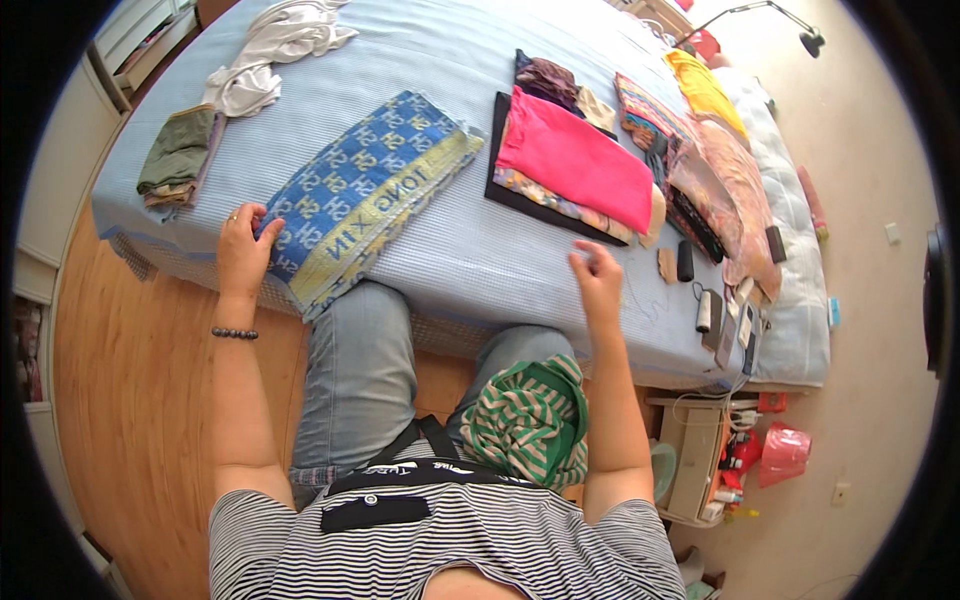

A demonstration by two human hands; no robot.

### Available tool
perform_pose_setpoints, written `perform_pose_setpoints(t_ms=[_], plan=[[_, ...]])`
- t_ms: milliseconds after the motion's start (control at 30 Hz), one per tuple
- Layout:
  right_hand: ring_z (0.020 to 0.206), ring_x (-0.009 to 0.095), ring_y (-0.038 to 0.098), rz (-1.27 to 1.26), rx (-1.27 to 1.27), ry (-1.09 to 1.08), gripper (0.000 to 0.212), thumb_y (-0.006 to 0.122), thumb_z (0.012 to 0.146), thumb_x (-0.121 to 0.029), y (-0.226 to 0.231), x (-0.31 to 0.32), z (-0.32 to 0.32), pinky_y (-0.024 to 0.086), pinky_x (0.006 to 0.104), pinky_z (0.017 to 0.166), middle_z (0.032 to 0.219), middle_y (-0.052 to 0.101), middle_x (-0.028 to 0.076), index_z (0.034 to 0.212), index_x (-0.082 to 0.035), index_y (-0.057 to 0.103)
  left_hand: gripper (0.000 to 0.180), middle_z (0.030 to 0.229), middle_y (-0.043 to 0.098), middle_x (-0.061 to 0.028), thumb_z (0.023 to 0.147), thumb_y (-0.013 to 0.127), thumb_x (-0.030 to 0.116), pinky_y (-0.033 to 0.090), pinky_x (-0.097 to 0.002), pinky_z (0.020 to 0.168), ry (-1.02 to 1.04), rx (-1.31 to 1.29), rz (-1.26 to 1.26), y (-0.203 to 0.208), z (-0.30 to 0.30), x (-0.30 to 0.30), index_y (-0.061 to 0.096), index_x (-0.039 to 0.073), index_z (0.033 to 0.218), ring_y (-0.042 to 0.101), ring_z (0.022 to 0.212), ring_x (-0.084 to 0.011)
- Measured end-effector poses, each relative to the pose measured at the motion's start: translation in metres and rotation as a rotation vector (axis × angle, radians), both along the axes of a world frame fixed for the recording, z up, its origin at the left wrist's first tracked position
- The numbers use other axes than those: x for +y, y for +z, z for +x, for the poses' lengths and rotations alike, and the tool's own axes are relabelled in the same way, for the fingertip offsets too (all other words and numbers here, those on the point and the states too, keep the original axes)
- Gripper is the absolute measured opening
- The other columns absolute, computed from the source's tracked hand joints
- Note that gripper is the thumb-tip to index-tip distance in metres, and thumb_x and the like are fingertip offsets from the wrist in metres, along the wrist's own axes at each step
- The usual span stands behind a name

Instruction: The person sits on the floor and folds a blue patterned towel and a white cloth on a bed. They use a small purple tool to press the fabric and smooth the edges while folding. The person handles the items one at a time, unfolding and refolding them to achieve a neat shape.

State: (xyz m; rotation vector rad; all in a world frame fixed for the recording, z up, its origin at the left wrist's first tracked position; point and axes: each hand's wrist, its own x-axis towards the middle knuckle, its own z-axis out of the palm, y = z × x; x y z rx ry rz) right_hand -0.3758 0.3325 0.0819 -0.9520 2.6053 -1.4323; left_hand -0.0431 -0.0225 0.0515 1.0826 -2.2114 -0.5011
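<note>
My left hand (246, 248) is at the near left end of a flat blue and yellow patterned piece (365, 185), thumb and fingers closed on its edge. The piece lies slanted across the bed's near side, its near corner beside my left knee; whether it is a towel or a bag I cannot tell. My right hand (600, 275) hovers by the bed's edge, fingers loosely bent and apart, with nothing in it. Nearest to it is a pile topped by a bright pink folded cloth (575, 160). A green and beige striped garment (525, 420) lies bunched on my lap.
Folded olive clothing (180, 150) and a crumpled white garment (270, 55) lie at the bed's left. On the right are more clothes (710, 180), a black cylinder (685, 260) and phone-like devices (728, 335). A nightstand (695, 450) with a pink lampshade (785, 453) stands at the lower right.
</note>
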Motion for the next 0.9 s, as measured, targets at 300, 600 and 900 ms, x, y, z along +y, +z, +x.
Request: perform_pose_setpoints(t_ms=[300, 600, 900], plan=[[0.079, 0.032, 0.066, 0.091, 0.145, 0.024, 0.033, 0.069, 0.078, -0.029, -0.019, -0.210, 0.005, 0.051, 0.0396, 0.073, 0.089, 0.068, 0.016, 0.099, -0.003, 0.067, 0.021, 0.075, 0.059, -0.0124, 0.085, 0.067, 0.018, 0.045, -0.0370, 0.062, -0.039, 0.165, 0.165, 0.013, 0.025, 0.019, 0.052, 0.003, 0.084, 0.056, 0.068, -0.0284], [0.051, 0.011, 0.051, -0.322, -0.561, 0.185, 0.014, 0.063, 0.082, -0.015, 0.033, -0.228, -0.025, 0.038, 0.0235, 0.045, 0.058, 0.052, 0.002, 0.076, -0.003, 0.061, 0.024, 0.091, 0.062, -0.0107, 0.086, 0.061, 0.001, 0.047, -0.0306, 0.072, -0.052, 0.341, 0.278, 0.000, 0.039, 0.043, 0.056, 0.006, 0.109, 0.060, 0.085, -0.0212], [0.046, 0.004, 0.044, -0.797, -0.620, 0.051, 0.013, 0.055, 0.093, -0.016, 0.140, 0.004, 0.014, 0.031, 0.0164, 0.039, 0.079, 0.064, 0.001, 0.096, -0.005, 0.061, 0.026, 0.094, 0.062, 0.0012, 0.087, 0.055, -0.006, 0.042, -0.0194, 0.074, -0.613, 0.539, 1.129, 0.077, 0.067, 0.116, 0.064, 0.002, 0.110, 0.052, 0.081, -0.0051]])
